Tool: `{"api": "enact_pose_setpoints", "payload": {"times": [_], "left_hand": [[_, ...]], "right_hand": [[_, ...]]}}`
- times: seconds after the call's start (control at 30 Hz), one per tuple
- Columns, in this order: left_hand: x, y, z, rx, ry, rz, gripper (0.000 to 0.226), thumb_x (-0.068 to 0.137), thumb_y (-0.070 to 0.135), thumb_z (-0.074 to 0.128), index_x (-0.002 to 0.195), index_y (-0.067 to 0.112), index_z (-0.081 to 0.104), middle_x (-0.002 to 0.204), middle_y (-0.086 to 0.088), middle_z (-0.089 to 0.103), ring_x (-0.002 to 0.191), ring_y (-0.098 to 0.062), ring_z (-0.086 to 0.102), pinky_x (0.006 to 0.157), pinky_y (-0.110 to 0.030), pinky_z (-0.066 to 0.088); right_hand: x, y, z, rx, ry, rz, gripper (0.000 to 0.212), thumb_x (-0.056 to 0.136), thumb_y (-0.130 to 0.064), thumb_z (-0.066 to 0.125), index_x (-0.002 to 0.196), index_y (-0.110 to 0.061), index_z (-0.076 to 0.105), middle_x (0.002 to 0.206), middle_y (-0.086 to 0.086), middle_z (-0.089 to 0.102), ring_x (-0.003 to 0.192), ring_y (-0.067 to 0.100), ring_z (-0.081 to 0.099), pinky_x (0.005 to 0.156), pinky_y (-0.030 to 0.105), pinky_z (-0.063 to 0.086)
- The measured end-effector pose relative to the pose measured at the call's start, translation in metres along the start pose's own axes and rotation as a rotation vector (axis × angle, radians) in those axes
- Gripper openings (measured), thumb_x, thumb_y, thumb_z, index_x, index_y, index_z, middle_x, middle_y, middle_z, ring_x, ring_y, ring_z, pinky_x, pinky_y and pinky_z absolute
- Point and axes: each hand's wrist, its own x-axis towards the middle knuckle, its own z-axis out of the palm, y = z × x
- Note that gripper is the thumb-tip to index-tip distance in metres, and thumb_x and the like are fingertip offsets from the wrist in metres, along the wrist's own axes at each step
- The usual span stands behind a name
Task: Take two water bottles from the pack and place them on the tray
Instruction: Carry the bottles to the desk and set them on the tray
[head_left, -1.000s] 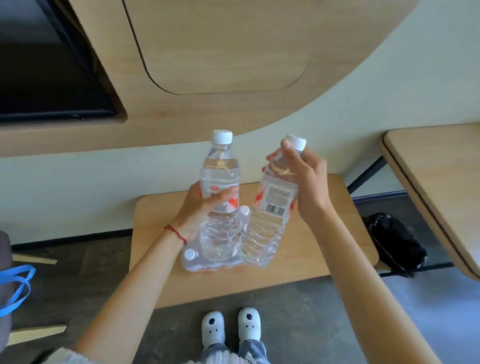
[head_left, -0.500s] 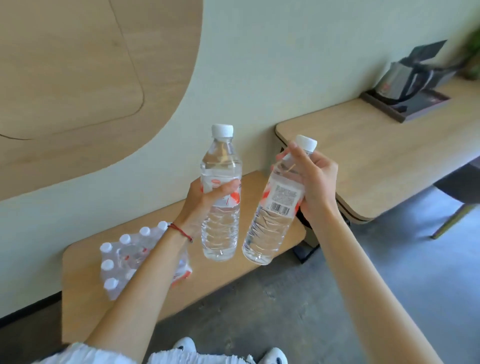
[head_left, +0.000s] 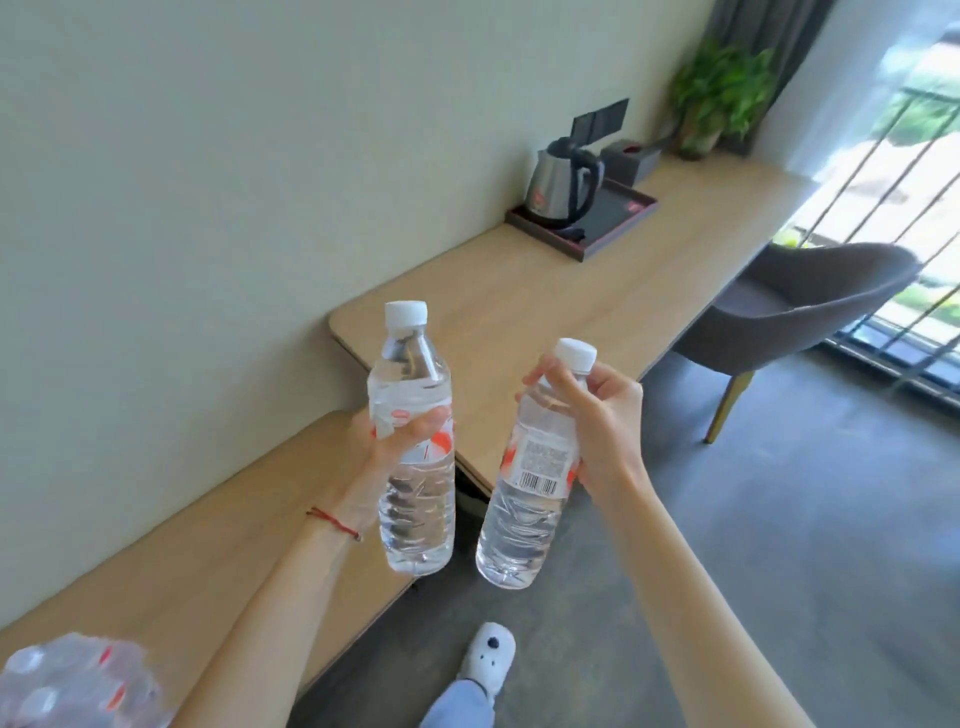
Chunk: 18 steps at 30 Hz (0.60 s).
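Head view. Left hand (head_left: 395, 441) at frame centre is closed around the label band of the left bottle (head_left: 414, 441), fingers (head_left: 421, 423) wrapped across its front. The bottle is upright, white cap on, filled with clear water to the shoulder. Right hand (head_left: 597, 415), just right of centre, grips the right bottle (head_left: 530, 478) at neck and shoulder, fingers curled around it; this bottle tilts slightly, capped, filled with clear water, barcode facing the camera. Both bottles are held in the air, near each other, not touching. The pack (head_left: 78, 686) lies at lower left on the low worktop (head_left: 208, 545), blurred; white caps show through its wrap. The dark tray (head_left: 623, 218) sits upper right on the long worktop (head_left: 519, 312), holding a steel kettle (head_left: 561, 187); the rest of the tray floor is bare.
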Motion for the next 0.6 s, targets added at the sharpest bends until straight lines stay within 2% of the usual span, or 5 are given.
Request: {"api": "enact_pose_setpoints", "payload": {"times": [0.13,0.27,0.4,0.5,0.6], "left_hand": [[0.067,-0.001,0.055,0.005,-0.066,0.009,0.041,0.057,0.044,0.079,0.094,0.029,0.070,0.083,-0.001,0.073,0.081,-0.023,0.068,0.080,-0.046,0.053],[0.127,0.002,0.111,0.011,-0.092,0.004,0.044,0.049,0.051,0.082,0.087,0.030,0.071,0.088,-0.010,0.071,0.087,-0.032,0.066,0.089,-0.055,0.050],[0.186,0.003,0.163,0.079,-0.142,-0.022,0.032,0.056,0.042,0.075,0.084,0.028,0.073,0.084,-0.010,0.074,0.083,-0.031,0.068,0.088,-0.057,0.051],[0.226,-0.001,0.205,0.083,-0.140,-0.019,0.038,0.053,0.044,0.077,0.086,0.026,0.072,0.087,-0.013,0.073,0.083,-0.032,0.068,0.085,-0.055,0.052],[0.265,-0.011,0.252,0.064,-0.125,-0.013,0.052,0.046,0.054,0.082,0.087,0.024,0.072,0.086,-0.012,0.073,0.082,-0.031,0.068,0.083,-0.052,0.052]], "right_hand": [[0.061,-0.003,-0.041,0.015,0.066,-0.018,0.012,0.078,-0.021,0.074,0.067,-0.014,0.073,0.064,-0.002,0.074,0.065,0.021,0.067,0.072,0.042,0.057],[0.119,-0.015,-0.081,-0.007,0.109,-0.058,0.012,0.077,-0.023,0.074,0.067,-0.017,0.074,0.066,-0.002,0.075,0.071,0.025,0.068,0.078,0.050,0.058],[0.179,-0.025,-0.125,-0.006,0.165,-0.062,0.012,0.072,-0.027,0.074,0.064,-0.018,0.074,0.065,-0.001,0.074,0.070,0.024,0.068,0.079,0.050,0.057],[0.221,-0.028,-0.163,-0.006,0.189,-0.067,0.011,0.073,-0.025,0.074,0.065,-0.018,0.074,0.066,-0.001,0.074,0.071,0.024,0.069,0.079,0.051,0.057],[0.266,-0.024,-0.204,-0.007,0.174,-0.069,0.011,0.072,-0.027,0.074,0.065,-0.018,0.074,0.066,0.000,0.074,0.071,0.025,0.069,0.078,0.052,0.057]]}}
